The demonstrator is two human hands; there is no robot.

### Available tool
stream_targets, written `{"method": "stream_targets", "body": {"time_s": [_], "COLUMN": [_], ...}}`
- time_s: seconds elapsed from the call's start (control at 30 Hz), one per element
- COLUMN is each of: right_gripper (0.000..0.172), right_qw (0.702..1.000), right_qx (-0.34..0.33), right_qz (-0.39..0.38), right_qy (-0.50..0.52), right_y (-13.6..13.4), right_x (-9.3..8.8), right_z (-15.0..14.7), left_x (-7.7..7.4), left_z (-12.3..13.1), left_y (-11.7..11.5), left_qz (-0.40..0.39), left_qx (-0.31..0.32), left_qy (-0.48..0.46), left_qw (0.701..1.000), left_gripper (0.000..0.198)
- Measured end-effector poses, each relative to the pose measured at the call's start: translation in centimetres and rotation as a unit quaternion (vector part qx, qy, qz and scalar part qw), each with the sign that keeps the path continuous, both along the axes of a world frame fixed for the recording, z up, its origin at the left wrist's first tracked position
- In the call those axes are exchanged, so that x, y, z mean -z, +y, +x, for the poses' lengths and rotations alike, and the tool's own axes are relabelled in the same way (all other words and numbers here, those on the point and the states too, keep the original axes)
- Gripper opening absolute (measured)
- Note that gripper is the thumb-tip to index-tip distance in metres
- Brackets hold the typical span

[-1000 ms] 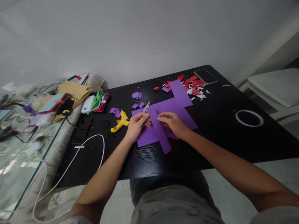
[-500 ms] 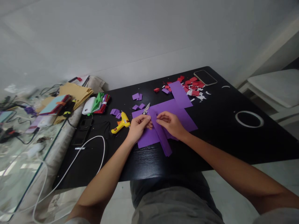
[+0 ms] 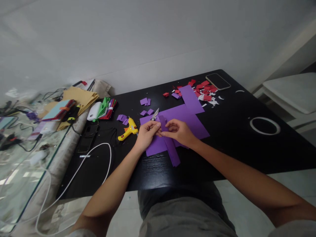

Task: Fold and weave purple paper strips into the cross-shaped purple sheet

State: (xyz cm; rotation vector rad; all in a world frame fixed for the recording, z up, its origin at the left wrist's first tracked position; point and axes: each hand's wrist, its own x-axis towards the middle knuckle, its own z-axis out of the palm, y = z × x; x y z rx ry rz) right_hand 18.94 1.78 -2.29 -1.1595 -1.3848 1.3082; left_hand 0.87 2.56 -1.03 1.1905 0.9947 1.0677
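A folded strip of purple paper slants between my hands, its lower end pointing toward me. My left hand pinches its upper left edge. My right hand is curled on the strip's other side, thumb and fingers closed against the paper. Beneath both hands lies a large purple sheet. Scissors rest just beyond my left hand, their blades pointing away and their handles hidden. A yellow glue gun lies to the left of that hand.
Small purple pieces lie behind the scissors. A purple rectangle overlaps the sheet near red and white scraps. A phone and a white ring are on the right. Bundled papers and a white cable are left.
My right thumb has moved left across the strip toward my left fingers. The strip has turned slightly, its lower end shifting a little left.
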Motion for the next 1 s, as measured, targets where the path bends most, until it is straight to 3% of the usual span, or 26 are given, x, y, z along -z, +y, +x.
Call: {"method": "stream_targets", "body": {"time_s": [0.4,1.0], "right_gripper": [0.043,0.035], "right_qw": [1.000,0.986], "right_qx": [0.005,-0.032], "right_qz": [-0.023,-0.101], "right_qy": [0.006,0.127], "right_y": [0.15,0.27], "right_x": [-0.03,-0.37], "right_z": [-0.12,0.26], "left_x": [0.06,0.51], "left_z": [0.17,-0.07], "left_y": [-0.04,0.30], "left_qz": [-0.012,-0.012], "left_qx": [0.002,-0.007], "left_qy": [-0.013,-0.023], "left_qw": [1.000,1.000], "left_gripper": [0.044,0.045]}}
